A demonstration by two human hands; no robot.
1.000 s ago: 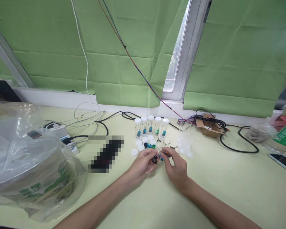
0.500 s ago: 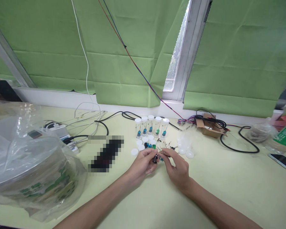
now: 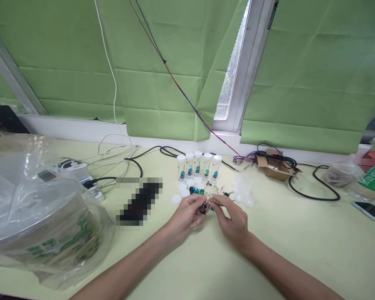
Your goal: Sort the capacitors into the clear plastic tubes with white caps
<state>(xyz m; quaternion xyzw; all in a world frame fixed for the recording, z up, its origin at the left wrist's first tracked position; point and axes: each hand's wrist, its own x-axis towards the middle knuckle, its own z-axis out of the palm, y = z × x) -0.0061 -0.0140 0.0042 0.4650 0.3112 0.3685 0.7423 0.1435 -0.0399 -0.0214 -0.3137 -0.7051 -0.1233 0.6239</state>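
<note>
My left hand (image 3: 190, 210) is closed around a small black cylindrical part (image 3: 203, 208), low over the table. Close against it, my right hand (image 3: 229, 214) pinches a thin metal pin (image 3: 209, 195) between thumb and forefinger. The fingertips of both hands nearly meet, and they hide where the two pieces join. Just beyond lie small blue and black parts (image 3: 193, 190) and a green one (image 3: 202, 192). Several clear tubes (image 3: 197, 168) with white caps stand upright in a group behind, each with a small coloured part inside.
Loose white caps (image 3: 176, 199) lie left of the hands. Empty clear tubes (image 3: 242, 187) are bunched to the right. Farther back is a cardboard box (image 3: 276, 166) with cables. A bagged tub (image 3: 50, 225) fills the left, near a power strip (image 3: 87, 179). A phone (image 3: 370, 213) lies far right.
Almost nothing differs. Both hands keep the same place and grip, with at most a tiny shift at the fingertips.
</note>
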